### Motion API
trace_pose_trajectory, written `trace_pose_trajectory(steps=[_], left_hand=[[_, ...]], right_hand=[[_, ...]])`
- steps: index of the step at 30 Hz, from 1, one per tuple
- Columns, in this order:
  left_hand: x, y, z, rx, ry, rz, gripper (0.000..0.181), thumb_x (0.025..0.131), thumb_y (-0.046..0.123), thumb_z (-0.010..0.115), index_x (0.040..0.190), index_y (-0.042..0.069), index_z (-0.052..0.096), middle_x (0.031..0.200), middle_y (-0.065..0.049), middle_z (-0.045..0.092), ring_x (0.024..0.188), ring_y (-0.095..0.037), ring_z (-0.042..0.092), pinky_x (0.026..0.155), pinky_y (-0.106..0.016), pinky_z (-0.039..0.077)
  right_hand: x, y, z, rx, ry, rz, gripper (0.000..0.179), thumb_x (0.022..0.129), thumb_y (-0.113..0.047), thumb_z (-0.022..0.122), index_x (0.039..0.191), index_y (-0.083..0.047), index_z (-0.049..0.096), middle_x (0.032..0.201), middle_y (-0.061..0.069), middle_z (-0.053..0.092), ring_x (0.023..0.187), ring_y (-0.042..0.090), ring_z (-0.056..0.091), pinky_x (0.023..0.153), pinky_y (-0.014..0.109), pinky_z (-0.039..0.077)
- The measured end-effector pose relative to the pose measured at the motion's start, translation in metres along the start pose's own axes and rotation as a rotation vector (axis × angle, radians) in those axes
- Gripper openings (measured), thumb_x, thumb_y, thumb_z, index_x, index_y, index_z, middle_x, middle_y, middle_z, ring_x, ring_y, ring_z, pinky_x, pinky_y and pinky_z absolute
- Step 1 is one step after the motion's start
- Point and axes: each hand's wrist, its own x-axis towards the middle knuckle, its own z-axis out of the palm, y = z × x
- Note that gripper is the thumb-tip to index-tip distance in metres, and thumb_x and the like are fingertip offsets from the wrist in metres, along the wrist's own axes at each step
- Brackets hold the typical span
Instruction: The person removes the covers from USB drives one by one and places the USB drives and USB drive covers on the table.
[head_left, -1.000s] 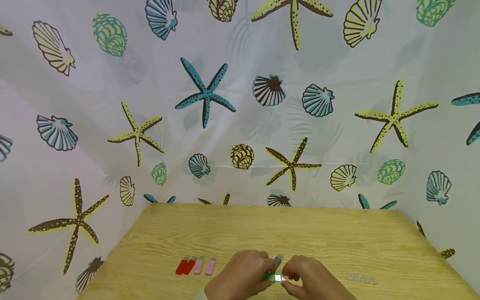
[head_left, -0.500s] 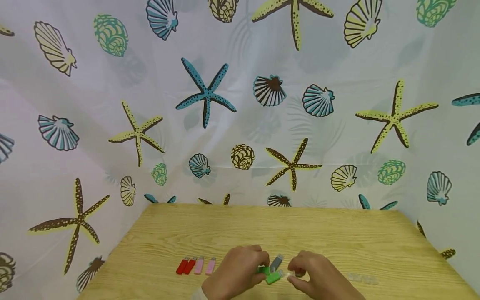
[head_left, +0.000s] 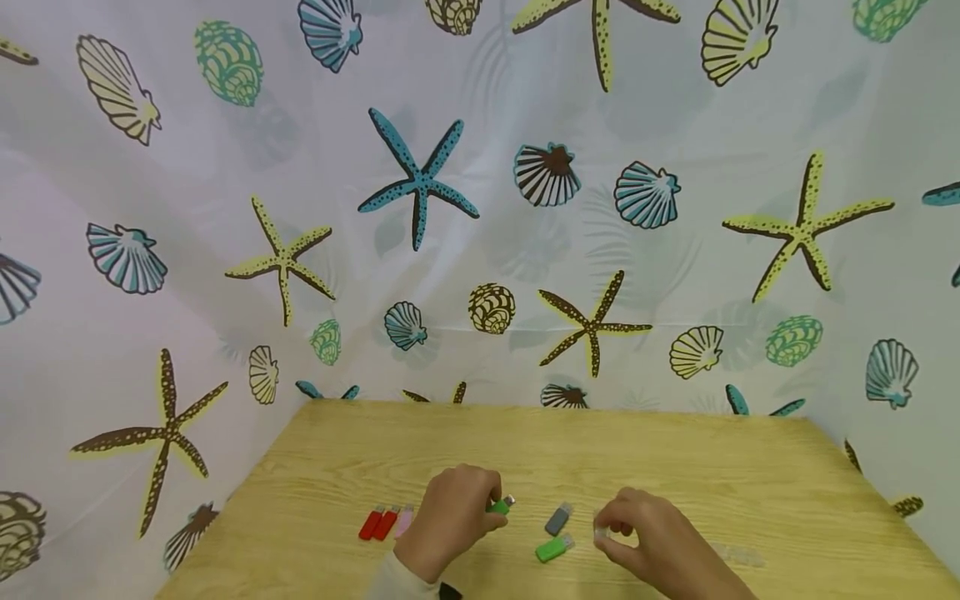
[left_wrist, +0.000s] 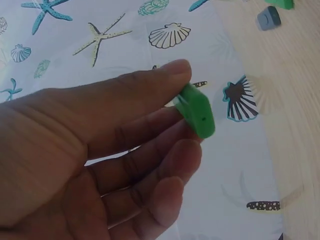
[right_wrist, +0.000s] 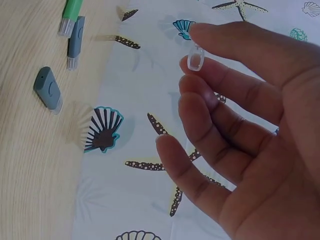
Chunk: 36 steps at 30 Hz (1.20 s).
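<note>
Pinched between thumb and fingertips of my left hand [head_left: 455, 512] is a green USB stick [left_wrist: 202, 115], its metal plug bare and pointing right in the head view. My right hand [head_left: 651, 529] holds a small clear plastic cap [right_wrist: 195, 58] between thumb and index finger, its other fingers loosely bent. Between the two hands on the table lie a second green USB stick [head_left: 553, 548] and a grey USB stick [head_left: 558, 519]. The right wrist view shows another grey USB stick [right_wrist: 47, 88] there.
Left of the left hand lie two red USB sticks [head_left: 377, 523] and a pink one [head_left: 404, 520], partly hidden by that hand. Several clear caps [head_left: 738, 555] lie right, behind the right forearm. A shell-patterned curtain [head_left: 510, 250] borders the wooden table [head_left: 675, 450].
My left hand has lifted the green USB stick and moved left, away from the other green one. My right hand has drawn right with the clear cap, apart from the stick.
</note>
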Motion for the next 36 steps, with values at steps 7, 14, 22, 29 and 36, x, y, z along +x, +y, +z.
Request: trace_pose_trajectory(steps=[7,14,22,29,36], left_hand=[[-0.001,-0.019,0.002,0.012,-0.003,-0.123,0.025,0.068,0.025,0.088,0.068,0.016,0.065,0.065,0.006,0.063,0.048,-0.004,0.046,0.045,-0.023,0.040],[-0.004,-0.026,0.008,0.008,-0.020,-0.191,0.035,0.066,0.021,0.089,0.053,0.016,0.057,0.050,0.009,0.050,0.044,-0.005,0.042,0.041,-0.025,0.037],[-0.003,-0.032,0.016,0.053,-0.044,-0.253,0.038,0.064,0.022,0.090,0.052,0.013,0.056,0.048,0.006,0.051,0.044,-0.009,0.046,0.041,-0.028,0.041],[-0.002,-0.036,0.026,0.112,-0.053,-0.292,0.041,0.062,0.025,0.092,0.056,0.012,0.053,0.052,0.002,0.052,0.045,-0.011,0.046,0.042,-0.031,0.041],[-0.001,-0.040,0.033,0.143,-0.075,-0.317,0.034,0.063,0.026,0.091,0.063,0.010,0.061,0.056,-0.001,0.057,0.047,-0.014,0.052,0.044,-0.035,0.046]], right_hand=[[-0.001,0.003,-0.002,-0.018,0.015,0.055,0.008,0.084,-0.024,0.075,0.088,-0.020,0.070,0.082,-0.015,0.054,0.071,0.002,0.052,0.061,0.024,0.047],[-0.005,0.015,-0.004,-0.038,0.013,0.115,0.009,0.081,-0.020,0.077,0.088,-0.017,0.071,0.081,-0.013,0.054,0.070,0.000,0.048,0.061,0.024,0.046],[-0.010,0.029,-0.011,-0.083,0.033,0.257,0.010,0.081,-0.025,0.077,0.087,-0.018,0.073,0.082,-0.010,0.055,0.072,0.005,0.048,0.062,0.024,0.045],[-0.016,0.043,-0.017,-0.138,0.059,0.332,0.011,0.079,-0.023,0.079,0.087,-0.018,0.074,0.086,-0.005,0.059,0.075,0.010,0.052,0.062,0.027,0.046],[-0.027,0.066,-0.018,-0.170,0.090,0.376,0.009,0.079,-0.021,0.079,0.084,-0.016,0.075,0.079,-0.006,0.057,0.071,0.011,0.048,0.060,0.027,0.043]])
